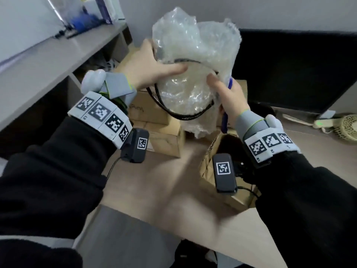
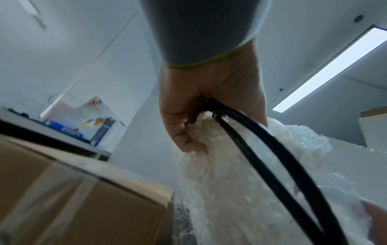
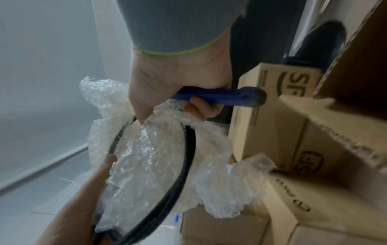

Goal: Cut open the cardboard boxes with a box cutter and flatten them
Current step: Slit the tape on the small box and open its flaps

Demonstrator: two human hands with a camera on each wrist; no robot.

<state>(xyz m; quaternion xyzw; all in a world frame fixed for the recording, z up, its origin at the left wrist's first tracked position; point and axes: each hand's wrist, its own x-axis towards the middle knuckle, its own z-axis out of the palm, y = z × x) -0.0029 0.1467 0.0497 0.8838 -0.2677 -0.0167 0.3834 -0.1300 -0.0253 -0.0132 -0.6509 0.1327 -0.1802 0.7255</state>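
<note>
I hold a wad of bubble wrap (image 1: pixel 195 55) with a black cable loop (image 1: pixel 183 115) around it, up above the desk. My left hand (image 1: pixel 154 68) grips the wrap and cable at the left; the left wrist view shows my fingers curled round the cable (image 2: pixel 261 149) and the wrap (image 2: pixel 240 182). My right hand (image 1: pixel 226 93) holds a blue box cutter (image 1: pixel 225 120) in its curled fingers, and its thumb presses the wrap's right edge. The right wrist view shows the cutter handle (image 3: pixel 220 97) across my palm. An opened cardboard box (image 1: pixel 210 149) stands under my right wrist.
Several closed cardboard boxes (image 1: pixel 154 113) are stacked behind the wrap, printed ones (image 3: pixel 272 116) to the right. A black monitor (image 1: pixel 299 64) stands at the back right, a power strip (image 1: pixel 324 122) and small fan (image 1: pixel 347 128) beside it. Grey shelving (image 1: pixel 58 55) runs along the left.
</note>
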